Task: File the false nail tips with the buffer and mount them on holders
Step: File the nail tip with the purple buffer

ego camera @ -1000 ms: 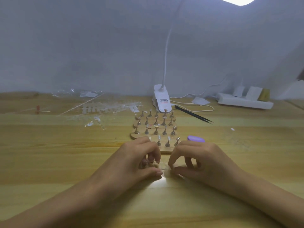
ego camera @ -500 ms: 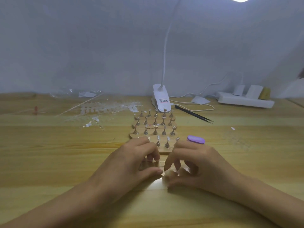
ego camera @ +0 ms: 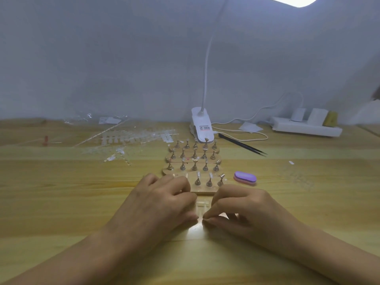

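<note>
Between my two hands lies a clear strip of false nail tips [ego camera: 202,204] on the wooden table. My left hand [ego camera: 162,202] and my right hand [ego camera: 242,210] both pinch it with fingertips, thumbs nearly touching. Just beyond stand wooden boards with rows of small metal holders [ego camera: 194,161]; the nearest row carries a few clear tips [ego camera: 209,177]. The purple buffer [ego camera: 245,178] lies to the right of the boards, untouched.
A white clip lamp [ego camera: 200,126] stands behind the holders, with black tweezers [ego camera: 242,145] to its right. Clear nail-tip strips and packaging [ego camera: 131,138] are scattered at the back left. A white power strip [ego camera: 306,126] sits at the back right.
My right hand's fingers curled in and shifted slightly nearer to me; both thumbs now meet at the near end of the clear strip. The left hand has hardly moved.
</note>
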